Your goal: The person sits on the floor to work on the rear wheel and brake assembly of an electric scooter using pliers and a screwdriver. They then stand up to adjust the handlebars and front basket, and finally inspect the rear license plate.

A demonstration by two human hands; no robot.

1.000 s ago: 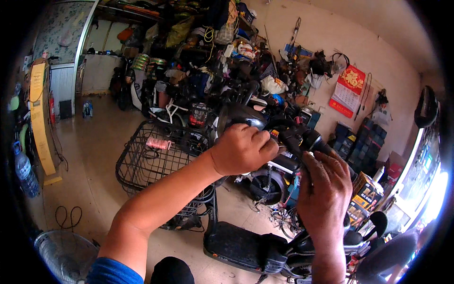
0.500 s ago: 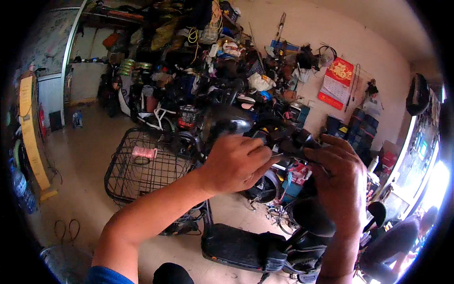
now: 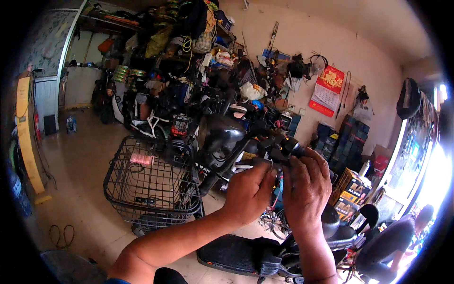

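Less space now parts the left grip point(image 3: 252, 189) from the right grip point(image 3: 307, 189), drawing the work together: right clasps the handlebar point(image 3: 289, 146); left's hold, just beside, I cannot tell.

The person's bare left hand point(image 3: 250, 194) has its fingers bent close together beside the black handlebar point(image 3: 289, 146); whether they pinch anything is hidden. The bare right hand point(image 3: 307, 187) lies just beside it, its bent fingers overlapping the handlebar. To their left, a pink cylindrical roll point(image 3: 142, 159) lies toward the far left corner of a black wire basket point(image 3: 153, 211). A flat black footboard point(image 3: 239, 255) shows below, above the pale floor point(image 3: 90, 175).
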